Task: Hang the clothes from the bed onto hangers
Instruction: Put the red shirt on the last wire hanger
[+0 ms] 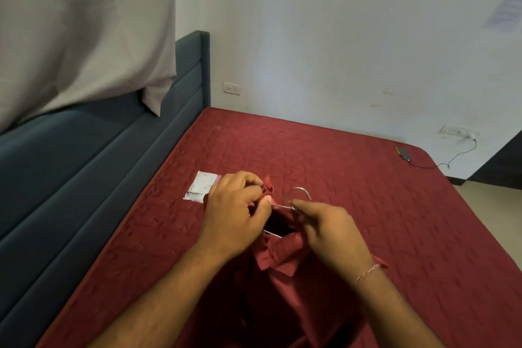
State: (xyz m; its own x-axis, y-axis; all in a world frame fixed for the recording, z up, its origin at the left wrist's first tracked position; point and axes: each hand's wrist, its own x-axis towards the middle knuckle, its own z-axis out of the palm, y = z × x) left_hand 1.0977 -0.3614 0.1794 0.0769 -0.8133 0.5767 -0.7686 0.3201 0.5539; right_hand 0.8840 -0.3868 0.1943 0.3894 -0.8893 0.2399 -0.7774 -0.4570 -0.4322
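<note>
Shirt [282, 260], maroon, crumpled, on wire hanger [300, 194]

A white wall [353, 37] stood behind a bed with a quilted red mattress [395, 220] and a padded dark blue headboard [70, 164]. A pale curtain [79, 22] hung at the left. Two sockets [232, 88] sat low on the wall, and beige floor [491, 200] showed at the right.

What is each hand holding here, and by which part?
The left hand pinches the red shirt at its bunched top edge. The right hand grips the metal hanger at the base of its hook.
</note>
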